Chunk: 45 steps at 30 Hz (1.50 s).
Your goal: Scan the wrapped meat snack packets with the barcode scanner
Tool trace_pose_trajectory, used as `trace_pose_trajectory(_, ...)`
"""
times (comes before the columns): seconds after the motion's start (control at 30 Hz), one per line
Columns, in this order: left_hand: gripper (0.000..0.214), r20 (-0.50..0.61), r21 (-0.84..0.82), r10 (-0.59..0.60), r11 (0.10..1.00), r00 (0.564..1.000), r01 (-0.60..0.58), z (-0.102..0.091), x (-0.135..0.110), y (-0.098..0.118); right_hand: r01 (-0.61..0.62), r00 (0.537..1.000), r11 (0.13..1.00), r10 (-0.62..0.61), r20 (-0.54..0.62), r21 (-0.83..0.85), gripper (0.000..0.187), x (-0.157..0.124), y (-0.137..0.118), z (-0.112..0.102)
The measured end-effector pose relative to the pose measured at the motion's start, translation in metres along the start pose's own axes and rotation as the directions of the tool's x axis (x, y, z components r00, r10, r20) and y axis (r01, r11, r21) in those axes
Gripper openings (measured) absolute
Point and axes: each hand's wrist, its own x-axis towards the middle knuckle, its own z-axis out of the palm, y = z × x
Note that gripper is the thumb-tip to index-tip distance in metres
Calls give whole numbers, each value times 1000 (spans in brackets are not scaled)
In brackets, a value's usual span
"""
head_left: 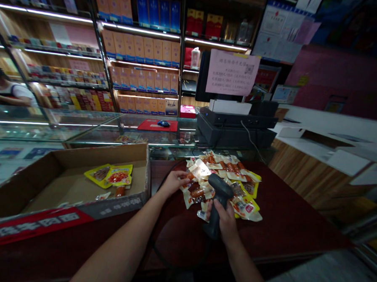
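My right hand (pixel 224 216) is closed around the grip of a black handheld barcode scanner (pixel 220 193), whose head points at a heap of small snack packets (pixel 237 181) on the dark red counter (pixel 291 222). A bright spot of light falls on one packet (pixel 202 169). My left hand (pixel 173 182) rests at the left edge of the heap, fingers pinched on a small packet (pixel 189 175).
An open cardboard box (pixel 79 181) at my left holds a few yellow packets (pixel 111 175). Behind the heap stands a black cash register (pixel 236 126) with a pink notice. Glass display cases (pixel 50 125) and stocked shelves lie beyond. Another person (pixel 8 90) stands far left.
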Motion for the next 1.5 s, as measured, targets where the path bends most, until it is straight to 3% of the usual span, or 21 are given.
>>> trace_pose_trajectory(0.2, 33, -49, 6, 10, 1000, 999, -10, 3, 1, 4, 22, 1000, 1000, -22, -6, -3, 32, 0, -4, 3)
trace_pose_trajectory(0.37, 29, -129, 38, 71, 997, 989, -67, 2, -6, 40, -33, 998, 999, 34, 44, -7, 32, 1, -18, 18)
trace_pose_trajectory(0.47, 27, -189, 39, 98, 995, 977, -92, -11, -18, 67, -41, 993, 999, 41, 109, -6, 33, -1, -24, 35)
trace_pose_trajectory(0.57, 28, -288, 18, 136, 990, 948, -137, -39, -34, 83, -54, 979, 998, 55, 198, -12, 39, -5, -23, 55)
trace_pose_trajectory(0.7, 30, -502, 153, 220, 974, 836, -165, -97, -61, 89, -114, 945, 993, 118, 305, -31, 41, -14, -13, 84)
trace_pose_trajectory(0.83, 34, -691, 335, 230, 942, 686, 22, -153, -88, 90, -153, 907, 986, 165, 387, -63, 37, -24, -5, 109)
trace_pose_trajectory(0.9, 40, -740, 392, 242, 913, 627, 110, -170, -96, 88, -145, 894, 985, 172, 414, -95, 35, -27, -2, 119)
trace_pose_trajectory(1.0, 42, -748, 509, 351, 848, 564, 148, -180, -101, 85, -122, 881, 985, 163, 444, -119, 34, -29, 2, 127)
trace_pose_trajectory(1.1, 35, -692, 612, 472, 784, 545, 98, -173, -97, 82, -116, 874, 985, 161, 458, -126, 34, -29, 4, 127)
trace_pose_trajectory(1.27, 28, -601, 625, 548, 776, 582, -85, -136, -80, 79, -128, 892, 988, 154, 425, -90, 32, -24, 1, 114)
trace_pose_trajectory(1.37, 25, -530, 569, 557, 793, 639, -218, -101, -68, 76, -118, 921, 990, 140, 362, -83, 37, -18, -5, 97)
trace_pose_trajectory(1.5, 18, -412, 429, 498, 845, 763, -319, -48, -44, 65, -55, 971, 995, 72, 227, -79, 36, -5, -14, 64)
